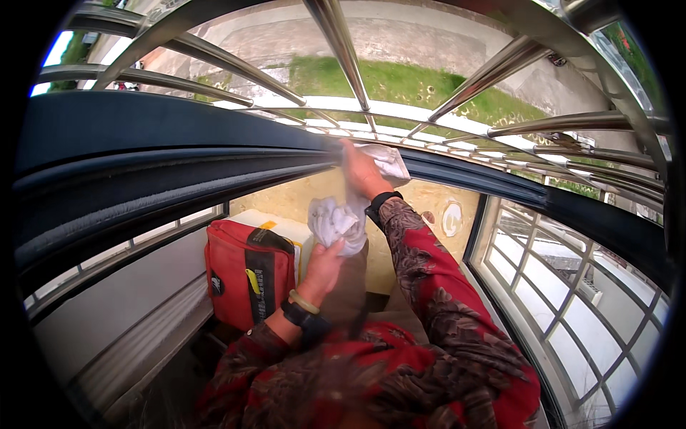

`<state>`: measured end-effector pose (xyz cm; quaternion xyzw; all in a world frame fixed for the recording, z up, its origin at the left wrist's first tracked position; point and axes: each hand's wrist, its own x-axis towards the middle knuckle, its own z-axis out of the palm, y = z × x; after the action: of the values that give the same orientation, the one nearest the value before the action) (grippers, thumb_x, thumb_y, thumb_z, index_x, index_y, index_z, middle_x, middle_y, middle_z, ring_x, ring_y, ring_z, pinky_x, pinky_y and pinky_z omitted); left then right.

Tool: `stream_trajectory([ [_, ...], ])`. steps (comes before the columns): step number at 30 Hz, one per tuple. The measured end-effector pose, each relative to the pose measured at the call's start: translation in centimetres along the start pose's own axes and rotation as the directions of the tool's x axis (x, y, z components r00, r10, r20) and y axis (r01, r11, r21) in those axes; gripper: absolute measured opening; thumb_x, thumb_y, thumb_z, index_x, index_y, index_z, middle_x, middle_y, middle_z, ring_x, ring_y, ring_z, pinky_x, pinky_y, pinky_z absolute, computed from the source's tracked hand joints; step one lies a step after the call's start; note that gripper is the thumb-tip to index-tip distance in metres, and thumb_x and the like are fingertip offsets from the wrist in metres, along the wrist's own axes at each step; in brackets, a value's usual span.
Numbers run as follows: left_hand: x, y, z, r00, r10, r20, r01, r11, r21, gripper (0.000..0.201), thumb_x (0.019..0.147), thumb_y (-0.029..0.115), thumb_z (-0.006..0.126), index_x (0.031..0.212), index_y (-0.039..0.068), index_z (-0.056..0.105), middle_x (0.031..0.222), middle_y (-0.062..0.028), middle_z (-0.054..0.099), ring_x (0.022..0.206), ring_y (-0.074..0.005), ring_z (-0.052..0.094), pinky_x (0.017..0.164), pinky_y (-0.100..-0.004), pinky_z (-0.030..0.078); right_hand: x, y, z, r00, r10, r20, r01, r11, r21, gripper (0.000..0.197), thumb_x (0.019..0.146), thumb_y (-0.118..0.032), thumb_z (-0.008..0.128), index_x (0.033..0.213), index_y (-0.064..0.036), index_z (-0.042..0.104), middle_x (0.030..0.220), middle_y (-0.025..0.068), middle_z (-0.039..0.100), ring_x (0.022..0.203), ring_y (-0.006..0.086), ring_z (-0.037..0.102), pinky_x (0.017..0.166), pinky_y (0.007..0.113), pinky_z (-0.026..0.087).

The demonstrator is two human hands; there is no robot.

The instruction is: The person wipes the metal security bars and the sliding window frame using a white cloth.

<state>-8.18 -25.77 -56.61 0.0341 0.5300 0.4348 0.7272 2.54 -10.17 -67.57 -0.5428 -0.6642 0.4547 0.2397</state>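
A bunched white cloth (334,223) with grey smudges is in my left hand (323,270), fingers closed round its lower end, below the window frame. Farther up, my right hand (363,174) grips another white cloth part (389,161) at the dark blue window frame (171,154). This cloth lies over the frame's edge, just beyond my wrist. Motion blurs the right fingertips, and I cannot tell whether both white parts belong to one cloth.
Steel bars (343,53) curve across the outer side, with grass and paving far below. A red bag (239,268) with a black band stands at left, beside a white block. At right is a window with a lattice grille (572,286).
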Motion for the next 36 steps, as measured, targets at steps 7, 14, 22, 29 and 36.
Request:
stream_trajectory([
  [7,1.3,0.9,-0.2,0.999,-0.027,-0.03,0.028,0.998,0.056,0.03,0.084,0.005,0.048,0.114,0.001,0.048,0.109,-0.0082,0.055,0.098,-0.0179,0.053,0.087,-0.0317,0.04,-1.0,1.2,0.0,0.993,-0.115,-0.038,0.106,0.978,-0.18,0.05,0.078,-0.012,0.044,0.127,-0.0081,0.033,0.094,0.019,0.055,0.087,0.0357,0.051,0.075,0.042,0.04],
  [14,2.0,-1.6,1.7,0.993,-0.11,0.046,0.102,0.982,0.156,0.032,0.083,0.005,0.05,0.114,-0.003,0.048,0.109,-0.0075,0.054,0.098,-0.0161,0.052,0.087,-0.0295,0.039,-7.4,7.8,-7.4,0.985,-0.045,-0.169,-0.024,0.922,-0.385,0.052,0.08,-0.021,0.046,0.128,-0.0086,0.031,0.093,0.0151,0.056,0.087,0.0307,0.052,0.08,0.039,0.038],
  [22,2.0,-2.6,2.8,0.981,-0.158,0.111,0.14,0.978,0.157,0.035,0.082,0.005,0.049,0.116,-0.004,0.044,0.112,-0.0075,0.052,0.1,-0.016,0.051,0.088,-0.0291,0.038,-7.6,7.3,-6.1,0.958,-0.008,-0.286,-0.114,0.906,-0.408,0.056,0.074,-0.007,0.047,0.128,-0.009,0.034,0.076,0.0148,0.054,0.077,0.0322,0.05,0.07,0.041,0.04],
  [29,1.4,-0.3,-0.5,0.993,-0.112,0.037,0.103,0.975,0.198,0.033,0.083,0.004,0.048,0.116,0.002,0.046,0.111,-0.0062,0.053,0.101,-0.0161,0.051,0.088,-0.0319,0.039,0.1,3.1,1.9,0.974,-0.089,-0.208,0.096,0.995,0.021,0.031,0.075,-0.007,0.046,0.106,-0.0098,0.046,0.073,0.0154,0.054,0.066,0.0334,0.052,0.065,0.042,0.042],
  [36,1.3,0.5,-0.9,0.998,-0.025,0.05,0.015,0.982,0.186,0.033,0.083,0.004,0.048,0.115,0.0,0.046,0.112,-0.0075,0.053,0.102,-0.0171,0.051,0.09,-0.0314,0.037,2.1,2.3,0.4,0.957,-0.078,-0.281,0.112,0.988,0.108,0.029,0.076,-0.005,0.039,0.104,-0.0116,0.039,0.08,0.0178,0.057,0.077,0.0406,0.054,0.067,0.045,0.041],
])
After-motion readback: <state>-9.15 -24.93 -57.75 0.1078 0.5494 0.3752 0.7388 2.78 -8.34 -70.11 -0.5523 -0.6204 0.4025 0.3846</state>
